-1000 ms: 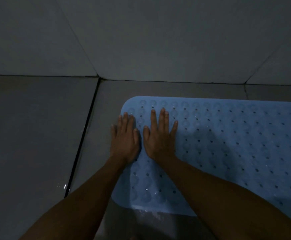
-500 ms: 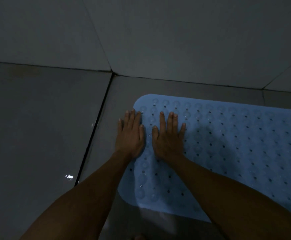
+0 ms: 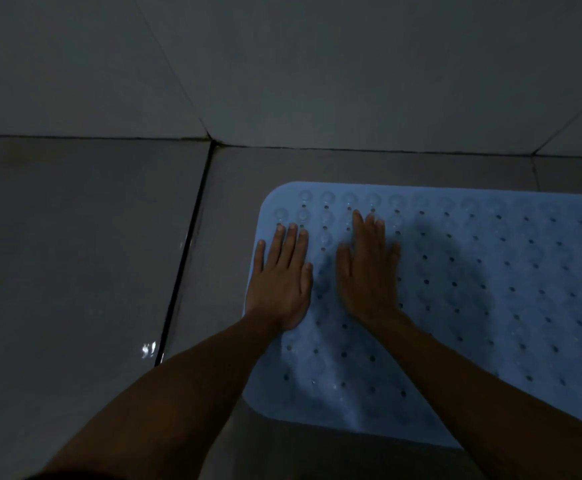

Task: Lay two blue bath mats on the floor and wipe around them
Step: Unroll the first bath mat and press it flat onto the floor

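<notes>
- Blue bath mat (image 3: 473, 306) lies flat on the grey tiled floor (image 3: 75, 254), close to the foot of the wall (image 3: 317, 64); its rounded left corner is near the dark grout line (image 3: 185, 258), and its right part runs out of the picture.
- Mat surface shows rows of small dark holes and round suction-cup bumps, clearest along the far edge.
- Only one mat is in view.
- Left hand (image 3: 280, 278) rests palm-down at the mat's left edge, fingers straight and close together, holding nothing; the little finger lies right at the edge, and whether it touches tile or mat cannot be told.
- Right hand (image 3: 369, 271) lies palm-down on the mat just beside the left one, with a narrow strip of blue between them; its fingers are straight and flat, grasping nothing.
- Both forearms reach in from the lower edge of the picture, bare.
- Right hand casts a soft shadow on the mat to its right.
- A small wet glint (image 3: 148, 349) shows on the floor tile beside the grout line, left of the left forearm.
- Light is dim, so colours read grey and muted.
</notes>
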